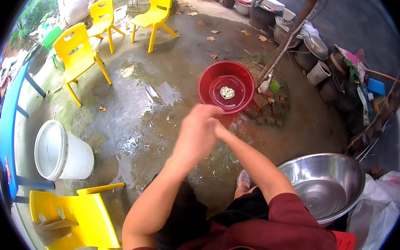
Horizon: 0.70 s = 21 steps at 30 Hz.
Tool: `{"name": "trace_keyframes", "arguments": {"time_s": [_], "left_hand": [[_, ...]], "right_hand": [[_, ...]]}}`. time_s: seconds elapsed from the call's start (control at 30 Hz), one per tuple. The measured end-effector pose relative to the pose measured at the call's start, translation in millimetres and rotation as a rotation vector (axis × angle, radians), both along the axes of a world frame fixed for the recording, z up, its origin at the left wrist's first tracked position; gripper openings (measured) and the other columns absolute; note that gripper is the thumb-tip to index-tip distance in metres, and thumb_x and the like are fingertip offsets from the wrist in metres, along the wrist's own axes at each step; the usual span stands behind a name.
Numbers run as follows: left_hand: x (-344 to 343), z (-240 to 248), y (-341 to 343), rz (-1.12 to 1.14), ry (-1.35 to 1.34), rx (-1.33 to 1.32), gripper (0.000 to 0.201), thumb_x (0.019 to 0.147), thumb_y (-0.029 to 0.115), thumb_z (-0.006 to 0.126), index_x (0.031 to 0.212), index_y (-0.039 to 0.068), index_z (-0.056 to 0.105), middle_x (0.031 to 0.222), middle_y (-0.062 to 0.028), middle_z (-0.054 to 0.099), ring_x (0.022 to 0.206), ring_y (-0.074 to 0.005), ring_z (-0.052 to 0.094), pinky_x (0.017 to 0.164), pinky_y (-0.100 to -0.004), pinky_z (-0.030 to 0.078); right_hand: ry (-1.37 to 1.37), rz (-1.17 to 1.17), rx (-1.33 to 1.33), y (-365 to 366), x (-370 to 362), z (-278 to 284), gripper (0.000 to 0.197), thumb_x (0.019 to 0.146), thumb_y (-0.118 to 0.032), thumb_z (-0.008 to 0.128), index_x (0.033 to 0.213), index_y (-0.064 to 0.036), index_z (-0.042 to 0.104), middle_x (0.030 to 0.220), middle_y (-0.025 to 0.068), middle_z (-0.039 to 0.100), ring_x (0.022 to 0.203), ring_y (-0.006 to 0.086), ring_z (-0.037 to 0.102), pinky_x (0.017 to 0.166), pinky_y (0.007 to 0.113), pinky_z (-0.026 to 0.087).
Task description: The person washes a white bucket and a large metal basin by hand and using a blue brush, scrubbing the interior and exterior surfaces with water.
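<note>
My left hand [195, 131] and my right hand [217, 129] are pressed together in front of me, the left one covering most of the right. Motion blurs them, and their fingers are largely hidden, so I cannot see whether anything is between them. Just beyond them, on the wet ground, stands a round red plastic basin [203, 80], its near rim partly behind my fingers. A pale patterned round mark [227, 92] shows on its bottom. A large shiny metal basin [335, 162] stands close by my right side.
To the left are a white bucket [79, 155], a blue table [9, 136] and a tipped yellow chair [91, 218] with a brown cloth [55, 230]. More yellow chairs [78, 63] stand farther back. A wooden post [290, 34] rises beyond the red basin; pots [318, 73] line the right wall.
</note>
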<state>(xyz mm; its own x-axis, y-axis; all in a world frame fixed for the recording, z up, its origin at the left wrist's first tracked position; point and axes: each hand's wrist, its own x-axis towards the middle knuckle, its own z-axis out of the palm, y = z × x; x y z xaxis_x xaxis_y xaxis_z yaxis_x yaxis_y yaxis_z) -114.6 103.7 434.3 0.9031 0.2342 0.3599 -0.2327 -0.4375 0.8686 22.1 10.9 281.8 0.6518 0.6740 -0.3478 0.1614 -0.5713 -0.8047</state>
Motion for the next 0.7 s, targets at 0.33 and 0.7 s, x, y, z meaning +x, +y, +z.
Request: {"name": "trace_keyframes", "arguments": {"time_s": [0.33,0.7], "left_hand": [[16.6,-17.1,27.1,0.041,0.361,-0.063,0.017,0.080,0.014,0.061,0.084,-0.002,0.065,0.071,-0.0144,0.062,0.063,-0.0199,0.060,0.062,-0.0320,0.047],[3.1,-10.7,21.1,-0.116,0.346,0.016,0.014,0.086,0.012,0.056,0.089,0.003,0.066,0.073,-0.0096,0.063,0.066,-0.0213,0.060,0.082,-0.0350,0.041]], "right_hand": [[0.350,-0.579,-0.188,-97.3,56.5,-97.5,0.018,0.082,-0.018,0.059,0.097,-0.0088,0.059,0.082,0.0047,0.061,0.063,0.0179,0.062,0.054,0.035,0.051],[0.634,-1.044,0.324,-91.4,104.9,-162.2,0.050,0.085,-0.024,0.060,0.126,-0.0018,0.042,0.130,0.0224,0.042,0.113,0.0344,0.050,0.085,0.047,0.049]]}}
